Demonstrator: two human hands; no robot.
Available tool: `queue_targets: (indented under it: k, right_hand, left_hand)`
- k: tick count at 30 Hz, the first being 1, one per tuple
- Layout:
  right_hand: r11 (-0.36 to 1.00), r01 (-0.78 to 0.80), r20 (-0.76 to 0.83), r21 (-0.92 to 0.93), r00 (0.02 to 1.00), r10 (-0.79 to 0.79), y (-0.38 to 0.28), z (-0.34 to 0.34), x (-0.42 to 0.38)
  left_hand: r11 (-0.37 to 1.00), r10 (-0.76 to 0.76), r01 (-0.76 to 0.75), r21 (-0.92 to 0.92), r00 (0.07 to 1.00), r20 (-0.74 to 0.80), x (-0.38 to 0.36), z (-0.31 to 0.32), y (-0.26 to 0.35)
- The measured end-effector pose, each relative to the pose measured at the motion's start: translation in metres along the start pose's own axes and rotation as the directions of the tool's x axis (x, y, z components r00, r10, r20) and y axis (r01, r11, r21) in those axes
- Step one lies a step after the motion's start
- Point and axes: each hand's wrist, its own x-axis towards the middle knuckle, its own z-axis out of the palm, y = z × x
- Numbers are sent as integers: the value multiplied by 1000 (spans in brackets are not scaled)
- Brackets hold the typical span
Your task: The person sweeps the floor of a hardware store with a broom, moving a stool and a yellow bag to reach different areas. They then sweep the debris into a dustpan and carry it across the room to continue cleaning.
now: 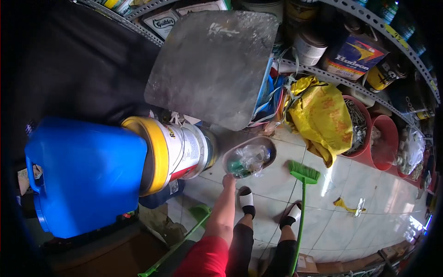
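Note:
My left hand [229, 180] reaches out from a red sleeve and is closed on the near rim of a small oval bin [273, 159]. Clear crumpled plastic [254, 154] and something green lie inside the bin; my fingertips are largely hidden at its edge. My right hand is out of view. A green broom [304, 171] rests its bristles on the tiles right of the bin, and its long handle runs down past the lower frame edge. To the left of my forearm is a green dustpan [200, 214] with a long handle.
A blue jerrycan [87, 177] and a yellow-rimmed bucket [157, 154] are at left. A grey board [214, 69] stands behind the bin. Yellow sacking [323, 117], red tubs [384, 143] and shelves of cans line the right. A yellow scrap [341, 203] lies on the tiles.

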Motion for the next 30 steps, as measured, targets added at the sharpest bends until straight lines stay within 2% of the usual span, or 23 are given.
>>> queue_targets:
  k: [3, 4, 5, 6, 7, 8, 9, 10, 11, 12, 13, 14, 17, 18, 19, 20, 21, 22, 24, 25, 26, 28, 30]
  right_hand:
    - [942, -209, 69, -264, 970, 235, -49, 6, 0]
    - [954, -297, 37, 42, 955, 295, -70, 16, 3]
    - [873, -340, 21, 349, 934, 356, -95, 28, 6]
    - [707, -334, 23, 623, 912, 411, -117, 39, 8]
    - [474, -288, 46, 832, 888, 458, -127, 43, 9]
    - [807, -249, -58, 535, 943, 329, -128, 38, 6]
    - [979, -153, -94, 134, 982, 167, -123, 28, 0]
    - [956, -21, -59, -292, 998, 4, -110, 17, -3]
    - [993, 109, -1, 40, 994, -109, -54, 0, 15]
    - [977, -93, -12, 194, 995, 97, -98, 16, -2]
    - [896, -283, 7, 342, 954, 299, -144, 27, -21]
    - [756, -449, 56, 476, 873, 484, -180, 40, -33]
    - [716, -570, 218, 404, 820, 529, -172, 56, -3]
    - [666, -692, 398, 279, 714, 576, -240, 88, -4]
    - [825, -550, 563, 125, 724, 398, -231, 97, 27]
    - [944, -325, 695, 57, 691, 197, -222, 107, 58]
    - [520, -789, 870, 327, 467, 159, -217, 122, 101]
    - [-130, -968, 973, 216, 203, 109, -213, 138, 143]
    - [-52, -920, 919, 388, 390, -54, -273, 124, 161]
    - [-20, -889, 882, 458, 457, -113, -256, 103, 168]
    - [19, -851, 839, 525, 513, -181, -234, 80, 175]
    - [-182, -819, 784, 543, 573, -239, -203, 19, 152]
    - [-187, -698, 684, 691, 715, -144, -188, -27, 103]
  left_hand:
    - [986, -77, 83, -147, 996, 50, 27, 5, -32]
    - [938, 90, -109, 328, 993, 73, 18, -2, -35]
    - [645, 227, -281, 710, 958, 172, 3, -12, -33]
    - [185, 302, -387, 903, 897, 322, -8, -18, -34]
    - [388, 255, -271, 881, 950, 179, -3, -21, -74]
    - [568, 178, -138, 811, 983, 42, 6, -24, -106]
    - [437, -8, -87, 895, 995, 101, -46, -56, -56]
    - [519, -61, -30, 855, 996, 72, -46, -67, -83]
    - [744, -194, 146, 652, 981, 1, -38, -75, -133]
    - [885, -356, 349, 307, 934, -37, -38, -85, -162]
    - [854, -518, 517, -56, 855, 9, -37, -93, -191]
    - [782, -590, 586, -210, 806, 54, -41, -100, -207]
    - [569, -705, 685, -455, 691, 158, -63, -110, -225]
    - [448, -742, 690, -569, 641, 194, -68, -110, -218]
    - [315, -768, 674, -668, 595, 238, -71, -111, -209]
    - [263, -796, 711, -652, 542, 269, -71, -112, -198]
    - [209, -821, 745, -634, 486, 300, -72, -113, -187]
    - [159, -841, 773, -614, 432, 326, -72, -116, -179]
    - [152, -809, 771, -619, 457, 370, -56, -126, -197]
    - [136, -795, 776, -617, 457, 399, -56, -126, -205]
    - [264, -798, 768, -584, 514, 316, -64, -124, -193]
    - [490, -767, 721, -490, 624, 150, -95, -126, -170]
    - [514, -747, 747, -422, 631, 207, -120, -142, -168]
